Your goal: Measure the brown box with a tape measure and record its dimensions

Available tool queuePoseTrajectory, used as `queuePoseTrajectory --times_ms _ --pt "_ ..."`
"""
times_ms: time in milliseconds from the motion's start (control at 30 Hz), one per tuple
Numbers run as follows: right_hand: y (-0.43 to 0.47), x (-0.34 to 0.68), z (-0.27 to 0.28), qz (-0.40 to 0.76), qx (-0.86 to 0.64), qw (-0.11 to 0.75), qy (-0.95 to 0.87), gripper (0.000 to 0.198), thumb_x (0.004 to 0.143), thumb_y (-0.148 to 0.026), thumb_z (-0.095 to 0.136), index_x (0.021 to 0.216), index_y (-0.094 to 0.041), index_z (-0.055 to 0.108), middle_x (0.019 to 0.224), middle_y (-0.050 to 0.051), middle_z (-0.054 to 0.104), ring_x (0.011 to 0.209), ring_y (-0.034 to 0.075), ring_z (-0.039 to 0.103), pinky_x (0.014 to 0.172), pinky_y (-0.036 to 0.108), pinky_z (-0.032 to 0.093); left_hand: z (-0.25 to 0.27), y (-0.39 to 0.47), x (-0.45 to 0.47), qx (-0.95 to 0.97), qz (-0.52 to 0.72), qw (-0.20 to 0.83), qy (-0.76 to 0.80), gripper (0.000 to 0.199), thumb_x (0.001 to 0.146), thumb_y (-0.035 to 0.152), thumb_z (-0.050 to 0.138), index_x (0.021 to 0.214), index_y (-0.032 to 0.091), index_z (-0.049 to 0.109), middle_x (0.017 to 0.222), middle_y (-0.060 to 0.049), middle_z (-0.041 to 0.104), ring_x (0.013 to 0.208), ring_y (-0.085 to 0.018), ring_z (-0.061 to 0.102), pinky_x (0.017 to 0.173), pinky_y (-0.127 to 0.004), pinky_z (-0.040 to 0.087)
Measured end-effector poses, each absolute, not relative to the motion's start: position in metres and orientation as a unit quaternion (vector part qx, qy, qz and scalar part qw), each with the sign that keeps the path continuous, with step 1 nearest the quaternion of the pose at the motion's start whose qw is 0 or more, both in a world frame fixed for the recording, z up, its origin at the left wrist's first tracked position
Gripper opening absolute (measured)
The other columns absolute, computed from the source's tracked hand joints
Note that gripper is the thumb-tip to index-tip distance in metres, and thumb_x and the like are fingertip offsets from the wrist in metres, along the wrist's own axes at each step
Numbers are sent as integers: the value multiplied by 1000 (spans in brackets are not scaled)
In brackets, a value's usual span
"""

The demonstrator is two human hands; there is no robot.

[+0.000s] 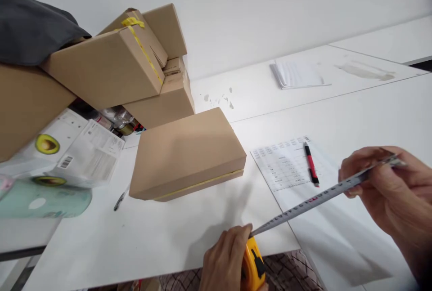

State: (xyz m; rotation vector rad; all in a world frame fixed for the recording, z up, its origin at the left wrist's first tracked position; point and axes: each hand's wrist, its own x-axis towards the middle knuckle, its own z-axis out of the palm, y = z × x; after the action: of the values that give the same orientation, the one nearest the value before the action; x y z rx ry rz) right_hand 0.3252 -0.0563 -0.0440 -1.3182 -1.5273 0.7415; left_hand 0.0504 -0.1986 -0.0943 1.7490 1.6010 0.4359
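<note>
My left hand [224,257] is wrapped round the yellow and black case of a tape measure [253,264] at the table's front edge. From the case the metal blade [303,205] runs up to the right. Its free end is pinched between the thumb and fingers of my right hand [388,187]. A closed cardboard box [189,147] lies flat on the table beyond my left hand, apart from the tape, with a yellow strip along its near side. Between the box and my right hand lies a printed sheet [280,169] with a red and black pen [311,165] on it.
Several cardboard boxes [111,66] are stacked at the back left, with dark cloth [33,25] over one. White cartons with avocado pictures [91,147] stand below them. Another pen [119,201] lies left of the box. Papers [297,75] rest near the wall.
</note>
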Motion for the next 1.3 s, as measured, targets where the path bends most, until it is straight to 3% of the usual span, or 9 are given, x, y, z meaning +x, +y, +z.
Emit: queuePoseTrajectory --times_ms 100,300,467,567,667,867,1033,1200,1300 --pt "-67 320 -62 378 -475 478 -635 11 91 -42 58 91 -42 69 78 4 65 57 27 59 49 45 52 -96 -192 57 626 191 375 657 104 62 17 73 157 27 32 149 -12 56 132 -34 55 110 -46 45" --pt "-72 302 -86 351 -359 286 -816 15 95 -38 60 106 -29 67 92 6 73 78 22 70 60 34 57 -98 -178 73 627 203 383 647 107 64 17 76 159 27 27 148 -12 55 133 -36 53 114 -51 40" --pt "-19 329 -100 164 -618 225 -735 42 99 -61 39 80 -25 53 59 2 64 49 21 58 47 33 40 -88 -157 80 699 160 325 616 98 73 14 70 159 31 25 143 -10 58 130 -33 55 109 -47 45" --pt "15 346 -110 67 -702 137 -695 45 94 -66 40 95 -24 54 54 2 63 46 25 56 45 31 32 -80 -138 85 746 113 256 604 90 79 11 63 158 32 26 137 -9 59 125 -31 57 105 -47 48" --pt "31 352 -117 81 -665 107 -735 37 95 -49 40 112 -21 57 63 3 70 50 24 59 45 30 33 -76 -118 92 779 59 177 599 79 84 11 59 156 27 29 134 -10 58 122 -32 57 102 -50 50" --pt "27 365 -106 218 -607 177 -743 36 98 -33 37 115 -23 66 79 5 76 67 23 68 62 36 50 -70 -93 103 814 -47 83 572 57 93 16 55 148 14 41 122 -14 62 114 -32 61 99 -51 53" --pt "29 370 -84 356 -548 297 -696 34 94 -44 56 125 -28 60 113 7 77 100 27 70 75 38 53 -64 -78 116 851 -19 124 509 77 89 34 72 149 0 39 159 -29 36 148 -41 33 120 -54 33" --pt "44 340 -86 387 -541 414 -622 34 85 -54 71 94 -24 57 76 2 70 73 21 67 63 32 47 -63 -44 147 869 -59 170 461 75 96 42 62 149 -5 38 159 -30 35 148 -36 37 120 -48 34" --pt "53 321 -100 436 -545 442 -563 41 91 -60 60 76 -23 52 51 -5 48 47 11 41 48 27 29 -66 -26 161 867 -85 153 467 75 96 41 62 149 -7 37 161 -30 31 146 -36 40 118 -47 35"
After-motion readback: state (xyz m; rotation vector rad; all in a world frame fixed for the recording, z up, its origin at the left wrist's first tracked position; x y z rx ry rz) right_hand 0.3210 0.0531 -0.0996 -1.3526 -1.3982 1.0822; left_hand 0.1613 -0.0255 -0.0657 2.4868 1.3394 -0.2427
